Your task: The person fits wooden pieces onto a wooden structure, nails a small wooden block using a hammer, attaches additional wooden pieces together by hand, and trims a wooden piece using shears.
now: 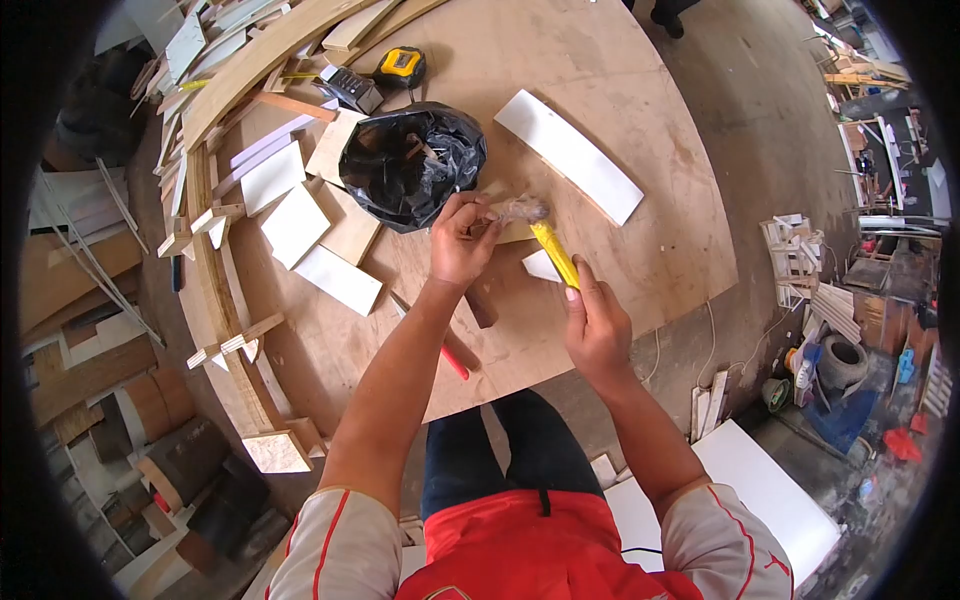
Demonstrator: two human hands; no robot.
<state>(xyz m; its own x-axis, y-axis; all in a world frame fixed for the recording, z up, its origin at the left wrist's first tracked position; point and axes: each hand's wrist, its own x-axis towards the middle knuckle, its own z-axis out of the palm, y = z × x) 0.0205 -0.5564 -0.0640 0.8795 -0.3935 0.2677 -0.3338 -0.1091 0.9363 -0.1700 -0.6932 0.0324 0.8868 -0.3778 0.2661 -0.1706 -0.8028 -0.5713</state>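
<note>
My right hand (597, 325) is wrapped round the yellow handle (555, 255) of a tool whose far end is covered by clear, crumpled plastic (522, 208). Fingers pinched together, my left hand (464, 240) holds the left end of that plastic beside a black plastic bag (410, 165). The bag stands open on the wooden table with scraps inside. Below my left hand lies a dark brown wood piece (481, 306). A red-handled tool (454, 360) lies partly under my left forearm.
White boards (300, 230) lie left of the bag, and a long white board (570, 155) lies right. A yellow tape measure (401, 66) and small box (352, 89) sit behind it. A curved wooden frame (210, 260) lines the left edge. Someone's dark shoe (668, 20) shows at the top.
</note>
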